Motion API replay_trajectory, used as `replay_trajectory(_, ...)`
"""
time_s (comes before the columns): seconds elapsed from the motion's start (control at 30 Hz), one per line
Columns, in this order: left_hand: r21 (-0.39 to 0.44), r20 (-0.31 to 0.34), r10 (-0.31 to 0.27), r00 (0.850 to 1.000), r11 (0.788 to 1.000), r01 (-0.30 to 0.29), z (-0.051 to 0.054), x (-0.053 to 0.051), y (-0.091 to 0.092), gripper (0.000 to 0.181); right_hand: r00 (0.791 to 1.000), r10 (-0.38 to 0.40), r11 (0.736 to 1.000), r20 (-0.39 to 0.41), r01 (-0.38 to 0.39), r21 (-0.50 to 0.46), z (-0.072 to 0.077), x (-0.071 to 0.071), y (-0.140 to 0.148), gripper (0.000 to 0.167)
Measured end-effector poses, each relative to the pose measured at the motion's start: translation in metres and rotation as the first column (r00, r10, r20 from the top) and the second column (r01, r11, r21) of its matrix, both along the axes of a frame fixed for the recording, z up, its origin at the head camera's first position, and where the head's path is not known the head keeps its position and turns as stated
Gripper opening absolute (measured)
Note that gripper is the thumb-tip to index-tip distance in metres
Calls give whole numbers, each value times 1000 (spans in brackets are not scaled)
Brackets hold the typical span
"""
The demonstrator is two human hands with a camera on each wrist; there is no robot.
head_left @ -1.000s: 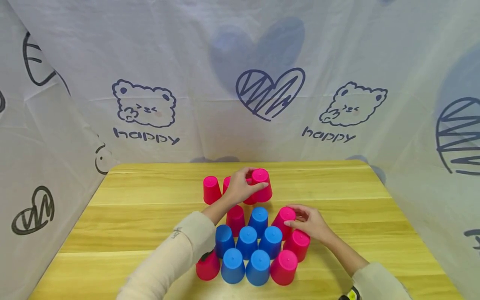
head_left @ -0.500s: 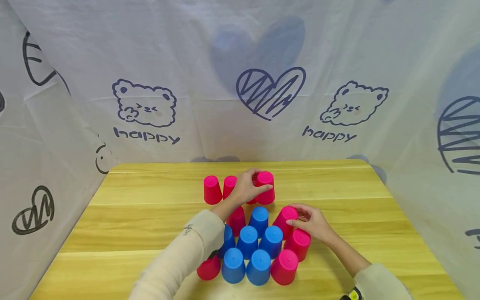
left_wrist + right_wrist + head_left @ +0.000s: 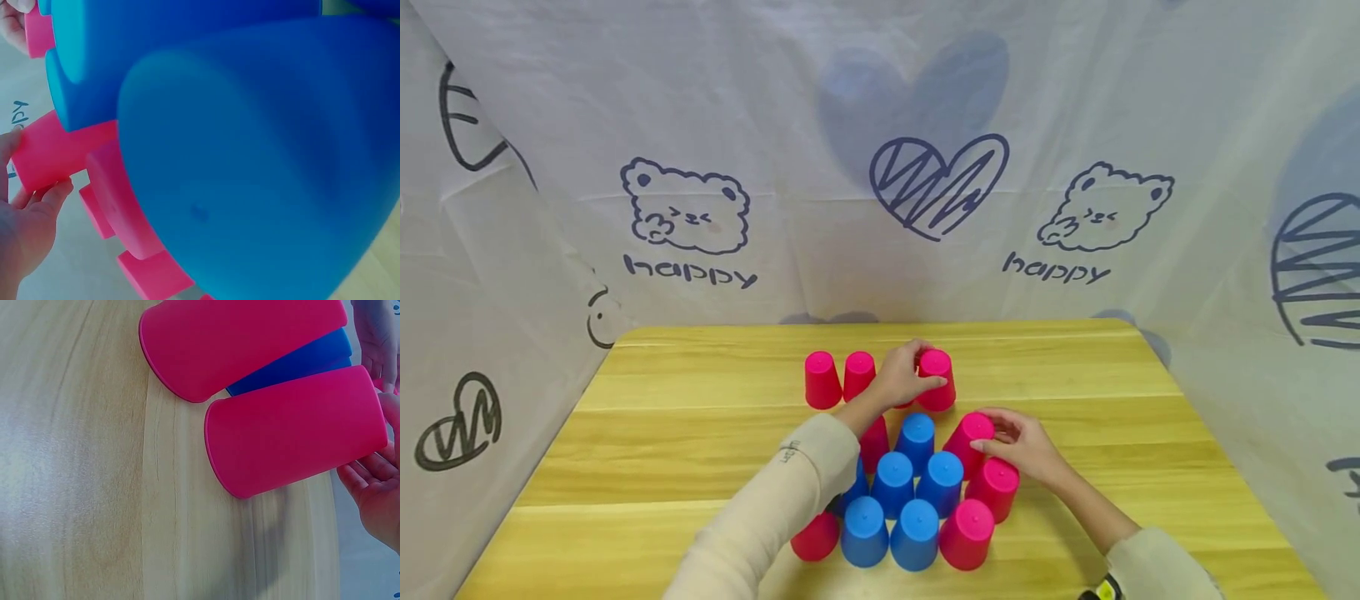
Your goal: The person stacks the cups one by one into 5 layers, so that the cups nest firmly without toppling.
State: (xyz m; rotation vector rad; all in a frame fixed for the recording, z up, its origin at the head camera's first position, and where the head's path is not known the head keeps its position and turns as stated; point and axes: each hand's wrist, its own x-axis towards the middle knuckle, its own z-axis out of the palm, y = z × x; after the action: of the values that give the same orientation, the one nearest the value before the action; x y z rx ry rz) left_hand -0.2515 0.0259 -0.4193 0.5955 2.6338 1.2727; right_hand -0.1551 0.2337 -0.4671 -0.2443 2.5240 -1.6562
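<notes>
My left hand [image 3: 904,377] grips an upside-down pink cup [image 3: 937,381] by its sides at the right end of the back row; whether its rim touches the table cannot be told. Two pink cups [image 3: 823,381] stand left of it, and another is mostly hidden behind the hand. In the left wrist view the fingers curl around that pink cup [image 3: 62,150]. My right hand [image 3: 1028,446] holds a second upside-down pink cup [image 3: 970,446], thumb in front and fingers behind. Beside it stands a blue cup [image 3: 916,444]. The right wrist view shows this pink cup [image 3: 297,434] from its side.
Several blue cups [image 3: 892,485] and pink cups [image 3: 967,536] stand upside down in close rows toward the front. My left sleeve [image 3: 790,500] covers some of them. A white patterned cloth [image 3: 820,242] hangs behind the wooden table [image 3: 625,433].
My left hand has moved right and slightly down with its pink cup, uncovering the second cup of the back row. The right hand has stayed almost still on its cup.
</notes>
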Motion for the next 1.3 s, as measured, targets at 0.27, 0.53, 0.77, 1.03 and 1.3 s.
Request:
replay_trajectory(0.27,-97,9,-27,1000,995,28,-1,-2,4,55,1000,-23,1000,21,22,14,1,0,0,52)
replay_trajectory(0.53,-181,51,-28,998,983,36,-5,-4,15,58,1000,-13,1000,11,14,-13,0,0,1,51)
replay_trajectory(0.77,-285,67,-43,997,957,61,-8,-5,27,59,1000,-16,1000,17,16,-23,-2,0,1,51)
replay_trajectory(1.03,-378,41,-47,998,924,59,-7,-9,36,61,999,-36,999,14,36,-34,-2,2,2,51)
replay_trajectory(1.3,-450,-13,-73,997,891,59,-4,-9,39,56,999,-45,998,24,46,-38,-2,3,5,51)
